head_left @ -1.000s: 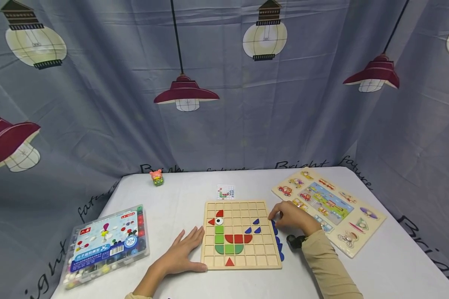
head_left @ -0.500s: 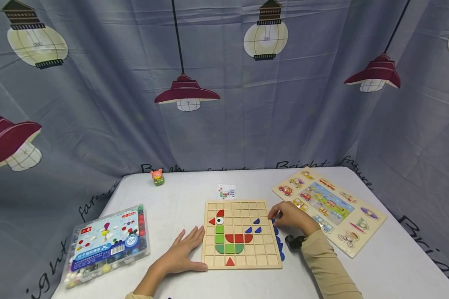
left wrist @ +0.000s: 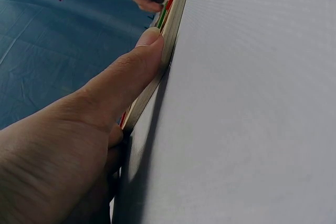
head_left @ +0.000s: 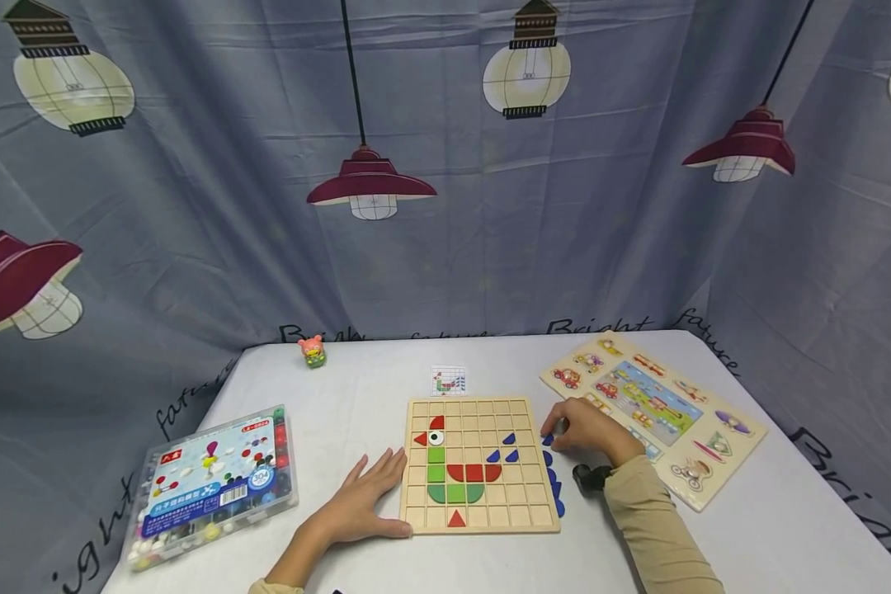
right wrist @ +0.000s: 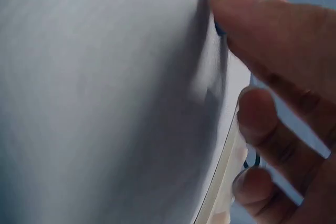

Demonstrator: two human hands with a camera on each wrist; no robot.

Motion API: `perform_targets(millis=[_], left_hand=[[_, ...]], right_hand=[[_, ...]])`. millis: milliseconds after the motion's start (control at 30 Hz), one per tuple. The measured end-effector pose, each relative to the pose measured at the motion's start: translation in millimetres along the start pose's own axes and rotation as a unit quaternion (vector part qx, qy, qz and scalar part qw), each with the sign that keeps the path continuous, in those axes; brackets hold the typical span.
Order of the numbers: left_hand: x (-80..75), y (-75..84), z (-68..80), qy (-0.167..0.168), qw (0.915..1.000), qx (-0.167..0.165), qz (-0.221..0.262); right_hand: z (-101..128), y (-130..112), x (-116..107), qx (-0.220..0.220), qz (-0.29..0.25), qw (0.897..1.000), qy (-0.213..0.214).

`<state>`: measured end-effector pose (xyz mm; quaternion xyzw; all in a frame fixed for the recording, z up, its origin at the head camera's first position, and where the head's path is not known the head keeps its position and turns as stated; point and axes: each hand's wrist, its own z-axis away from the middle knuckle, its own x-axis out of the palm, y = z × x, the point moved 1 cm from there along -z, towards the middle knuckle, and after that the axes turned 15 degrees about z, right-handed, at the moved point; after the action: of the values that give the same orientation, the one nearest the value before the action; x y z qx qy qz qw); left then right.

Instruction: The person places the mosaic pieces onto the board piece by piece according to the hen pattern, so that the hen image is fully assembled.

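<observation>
A wooden grid board (head_left: 520,494) lies on the white table with red, green and blue pieces set in a bird-like pattern. Along its left edge rests my left hand (head_left: 362,505), fingers spread and straight, thumb at the near left corner; the left wrist view shows the thumb (left wrist: 123,80) against the board's side. Just right of the board, my right hand (head_left: 592,431) pinches a blue piece (head_left: 548,440) between thumb and finger. That blue piece (right wrist: 219,29) is mostly hidden by the fingertips in the right wrist view. Several blue pieces (head_left: 554,488) line the board's right side.
A small pattern card (head_left: 449,381) lies beyond the board. Back right is a wooden vehicle puzzle (head_left: 701,450), partly behind the right hand. A clear plastic case of coloured balls (head_left: 211,487) sits at left, and a small pink-and-green figurine (head_left: 313,352) stands at the back.
My right hand has shifted slightly right, away from the board's edge, and a blue piece now shows at its fingertips. The left hand has stayed in place.
</observation>
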<state>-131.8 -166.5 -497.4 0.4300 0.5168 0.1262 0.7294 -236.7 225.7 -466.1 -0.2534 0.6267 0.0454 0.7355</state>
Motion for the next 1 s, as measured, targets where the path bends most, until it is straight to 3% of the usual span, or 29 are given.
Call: perform_targets(millis=[200, 567, 1000], left_hand=[[0.7, 0.4, -0.6, 0.002, 1.0000, 0.001, 0.004], [-0.1, 2.9, 0.5, 0.002, 1.0000, 0.007, 0.000], [1.0, 1.7, -0.2, -0.003, 0.9998, -0.017, 0.005]], right_hand=[[0, 6, 1, -0.030, 0.008, 0.999, -0.005], [10, 15, 4, -0.032, -0.022, 0.999, 0.008], [11, 6, 2, 0.009, -0.009, 1.000, -0.011]])
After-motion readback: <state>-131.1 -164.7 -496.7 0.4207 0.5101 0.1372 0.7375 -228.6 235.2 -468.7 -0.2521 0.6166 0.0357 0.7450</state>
